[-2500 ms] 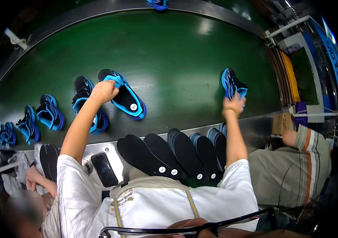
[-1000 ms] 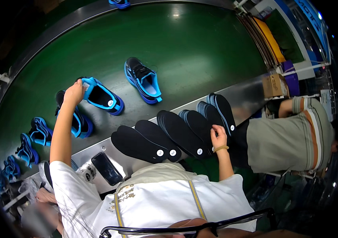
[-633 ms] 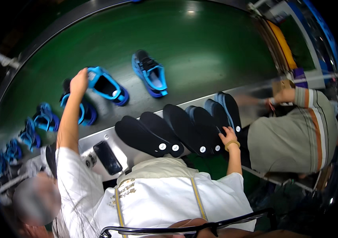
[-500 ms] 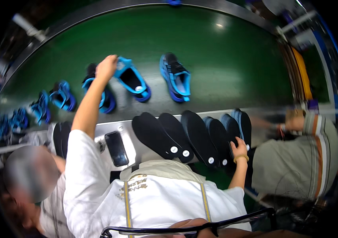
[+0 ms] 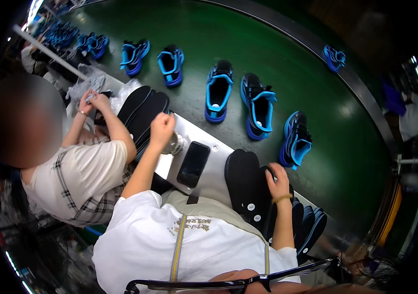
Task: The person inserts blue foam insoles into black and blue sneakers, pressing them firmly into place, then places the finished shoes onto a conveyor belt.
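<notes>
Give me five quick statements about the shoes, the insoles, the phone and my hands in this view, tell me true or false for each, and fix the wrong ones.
1. The black phone lies on the metal ledge. True.
2. The left hand is inside a shoe. False: the left hand is away from the shoes, near the insoles on the left.
3. The right hand is at the black insoles. True.
4. A yellowish band is on the left wrist. False: the yellowish band is on the right wrist.
5. The shoes on the green surface are black and blue. True.
</notes>
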A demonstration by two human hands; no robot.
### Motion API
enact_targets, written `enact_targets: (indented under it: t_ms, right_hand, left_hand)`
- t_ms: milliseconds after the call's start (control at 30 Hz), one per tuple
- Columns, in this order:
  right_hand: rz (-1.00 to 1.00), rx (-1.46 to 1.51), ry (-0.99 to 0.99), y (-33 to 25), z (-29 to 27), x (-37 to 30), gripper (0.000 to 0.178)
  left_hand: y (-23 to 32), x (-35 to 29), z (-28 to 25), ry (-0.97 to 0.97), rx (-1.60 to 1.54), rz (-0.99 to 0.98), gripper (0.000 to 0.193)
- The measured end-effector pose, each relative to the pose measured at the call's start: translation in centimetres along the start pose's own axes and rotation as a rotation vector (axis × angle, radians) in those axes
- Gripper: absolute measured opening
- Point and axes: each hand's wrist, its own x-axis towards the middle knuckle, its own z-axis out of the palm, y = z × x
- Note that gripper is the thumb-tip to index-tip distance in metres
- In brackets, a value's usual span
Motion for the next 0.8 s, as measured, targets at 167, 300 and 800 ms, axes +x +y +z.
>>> enact_targets:
  t_ms: [167, 300, 800]
  right_hand:
    - [-0.42, -0.008, 0.05, -4.1, 3.6, 10.2, 0.022]
    - [-0.451, -0.678, 0.297, -4.8, 4.9, 19.0, 0.046]
    - [-0.102, -1.011, -0.565, -1.5, 5.9, 27.4, 0.022]
  left_hand:
    - [-0.2, -3.3, 0.4, -0.094, 0.167, 0.221, 0.006]
    - [-0.4, -3.1, -0.6, -0.227, 0.156, 0.18, 0.01]
    - [-0.1, -3.6, -1.1, -0.055, 0.074, 0.408, 0.024]
